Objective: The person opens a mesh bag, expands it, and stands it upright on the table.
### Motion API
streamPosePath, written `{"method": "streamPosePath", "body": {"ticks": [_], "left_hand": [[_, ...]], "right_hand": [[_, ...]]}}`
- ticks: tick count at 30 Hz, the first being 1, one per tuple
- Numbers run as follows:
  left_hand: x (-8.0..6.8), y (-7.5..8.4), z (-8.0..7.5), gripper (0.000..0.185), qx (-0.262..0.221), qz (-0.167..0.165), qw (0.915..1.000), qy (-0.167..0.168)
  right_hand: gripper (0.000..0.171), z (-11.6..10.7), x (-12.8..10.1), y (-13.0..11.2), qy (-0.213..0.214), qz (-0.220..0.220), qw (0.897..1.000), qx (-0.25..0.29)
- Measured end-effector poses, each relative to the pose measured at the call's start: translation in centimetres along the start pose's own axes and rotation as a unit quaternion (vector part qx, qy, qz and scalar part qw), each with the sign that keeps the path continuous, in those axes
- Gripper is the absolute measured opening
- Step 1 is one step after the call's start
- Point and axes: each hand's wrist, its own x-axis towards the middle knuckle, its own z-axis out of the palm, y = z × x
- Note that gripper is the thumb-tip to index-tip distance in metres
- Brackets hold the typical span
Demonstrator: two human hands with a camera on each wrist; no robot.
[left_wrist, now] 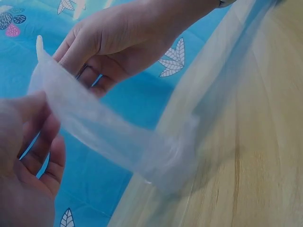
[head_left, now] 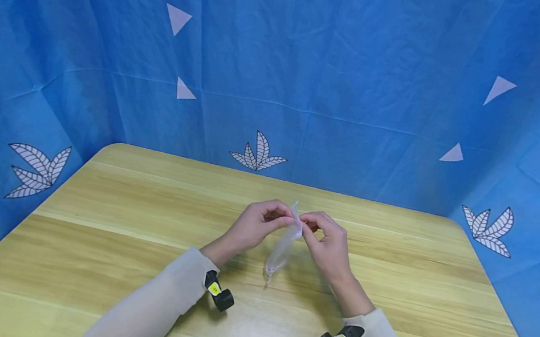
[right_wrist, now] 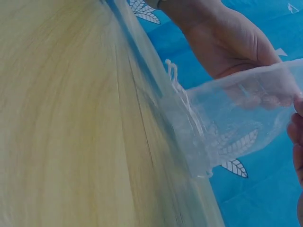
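Observation:
A small see-through white mesh pouch [head_left: 281,249] hangs above the wooden table [head_left: 128,218], its drawstring end pointing down toward the board. My left hand [head_left: 287,221] pinches the pouch's upper edge from the left. My right hand [head_left: 308,227] pinches the same edge from the right, fingertips almost meeting. In the left wrist view the pouch [left_wrist: 113,137] stretches between my left hand [left_wrist: 26,156] and my right hand [left_wrist: 113,42]. The right wrist view shows the pouch [right_wrist: 227,127] with its string loops, my left hand [right_wrist: 227,42] behind it. Nothing shows inside the pouch.
Blue cloth with white leaf and triangle prints [head_left: 313,82] walls the table at the back and both sides. Black wrist cameras [head_left: 220,295] sit on the pale sleeves. The table's rounded far corners lie close to the cloth.

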Motion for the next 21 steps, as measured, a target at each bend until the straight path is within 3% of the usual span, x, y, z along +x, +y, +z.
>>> {"method": "streamPosePath", "body": {"ticks": [13, 21], "left_hand": [[-0.23, 0.1, -0.02, 0.009, 0.024, 0.017, 0.9996, -0.004], [-0.04, 0.16, -0.35, 0.014, 0.034, 0.002, 0.9994, 0.011]], "right_hand": [[0.014, 0.04, -0.08, 0.33, 0.0, -0.01, 1.0, -0.008], [0.011, -0.28, 0.05, 0.22, 0.005, 0.028, 0.999, -0.021]]}}
